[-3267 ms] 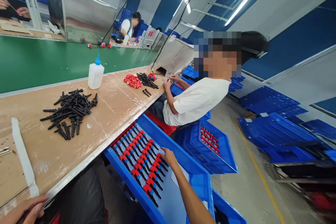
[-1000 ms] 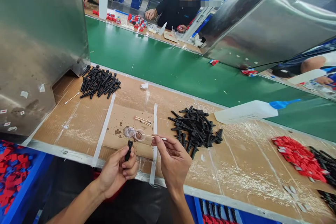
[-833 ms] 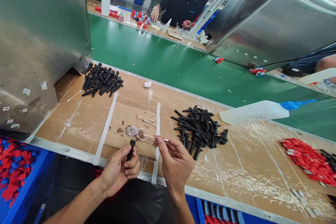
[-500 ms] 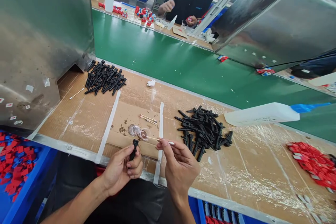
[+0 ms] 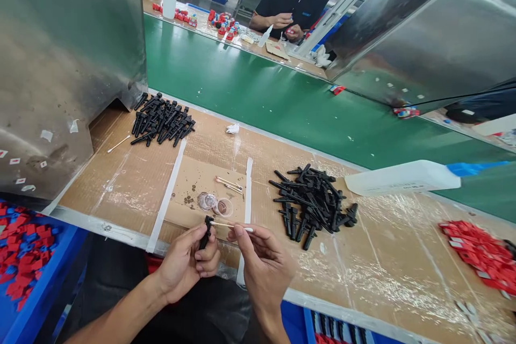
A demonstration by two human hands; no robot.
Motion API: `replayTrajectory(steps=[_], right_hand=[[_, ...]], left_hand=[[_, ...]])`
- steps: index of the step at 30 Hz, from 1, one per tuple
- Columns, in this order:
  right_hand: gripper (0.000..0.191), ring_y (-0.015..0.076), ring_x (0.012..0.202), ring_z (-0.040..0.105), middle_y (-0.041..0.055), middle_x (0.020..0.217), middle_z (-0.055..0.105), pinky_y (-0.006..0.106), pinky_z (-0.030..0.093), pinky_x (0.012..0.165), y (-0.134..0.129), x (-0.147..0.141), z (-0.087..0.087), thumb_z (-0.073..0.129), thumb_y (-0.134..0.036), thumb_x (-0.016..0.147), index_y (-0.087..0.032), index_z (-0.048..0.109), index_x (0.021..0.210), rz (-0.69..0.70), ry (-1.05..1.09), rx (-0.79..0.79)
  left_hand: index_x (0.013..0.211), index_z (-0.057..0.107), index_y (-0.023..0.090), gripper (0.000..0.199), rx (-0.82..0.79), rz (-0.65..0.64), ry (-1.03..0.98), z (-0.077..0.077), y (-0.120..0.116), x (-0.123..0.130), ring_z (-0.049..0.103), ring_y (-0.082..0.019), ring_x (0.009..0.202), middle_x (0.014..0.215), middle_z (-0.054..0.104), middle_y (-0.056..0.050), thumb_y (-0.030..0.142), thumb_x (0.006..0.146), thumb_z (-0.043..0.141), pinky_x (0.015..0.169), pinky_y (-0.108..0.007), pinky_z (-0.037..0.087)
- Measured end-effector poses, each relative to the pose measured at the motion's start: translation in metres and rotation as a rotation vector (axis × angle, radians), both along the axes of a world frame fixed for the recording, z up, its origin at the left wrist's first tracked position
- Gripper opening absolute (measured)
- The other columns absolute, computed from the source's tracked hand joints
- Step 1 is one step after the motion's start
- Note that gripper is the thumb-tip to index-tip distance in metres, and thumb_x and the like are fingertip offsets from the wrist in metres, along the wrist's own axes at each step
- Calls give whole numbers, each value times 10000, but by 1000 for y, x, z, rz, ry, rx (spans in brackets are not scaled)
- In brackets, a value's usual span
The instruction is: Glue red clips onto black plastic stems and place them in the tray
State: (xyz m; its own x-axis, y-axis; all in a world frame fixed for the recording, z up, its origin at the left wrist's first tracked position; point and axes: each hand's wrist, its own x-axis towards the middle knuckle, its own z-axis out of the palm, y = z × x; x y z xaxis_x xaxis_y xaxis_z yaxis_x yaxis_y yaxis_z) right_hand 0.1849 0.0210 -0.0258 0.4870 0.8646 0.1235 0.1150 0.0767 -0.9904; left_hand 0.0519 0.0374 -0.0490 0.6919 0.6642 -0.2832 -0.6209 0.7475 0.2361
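Between its thumb and fingers, my left hand [image 5: 189, 258] grips a small black plastic part [image 5: 206, 234], its blocky end up. My right hand [image 5: 264, 260] pinches a cotton swab [image 5: 226, 225], whose left tip meets the top of the black part. Just beyond my hands stand two small clear cups, one [image 5: 207, 201] on the left and one with brownish liquid [image 5: 223, 207] beside it. Several used swabs [image 5: 229, 184] lie behind the cups on a cardboard sheet [image 5: 197, 172] with dark spots.
Piles of black parts lie to the left [image 5: 161, 121] and right [image 5: 308, 201]. A white bottle [image 5: 403, 177] with a blue nozzle rests on its side. Red parts [image 5: 478, 252] are at far right. Beyond the green belt [image 5: 242, 86], a co-worker [image 5: 292, 5] sits. A blue bin [image 5: 44, 301] is at lower left.
My right hand has moved left and slightly down, bringing the swab tip from over the brownish cup to the top of the black part. The left hand has stayed nearly still.
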Motion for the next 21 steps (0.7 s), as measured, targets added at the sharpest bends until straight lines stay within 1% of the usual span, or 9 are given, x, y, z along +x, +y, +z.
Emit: replayTrajectory(steps=[10, 21], right_hand=[[52, 115, 556, 690, -4, 657, 731, 180, 586, 584, 1, 0, -1, 756, -191, 775, -199, 705, 784, 14, 20, -14], [57, 122, 583, 696, 9, 699, 741, 193, 591, 605, -3, 2, -3, 751, -194, 782, -198, 705, 816, -2, -34, 5]], left_hand=[[849, 519, 150, 302, 27, 15, 22, 0, -2, 1, 175, -77, 464, 555, 246, 77, 322, 1005, 325, 507, -249, 154], [862, 524, 149, 291, 29, 25, 39, -2, -5, 2, 178, -73, 463, 554, 244, 80, 331, 1001, 344, 502, -245, 152]])
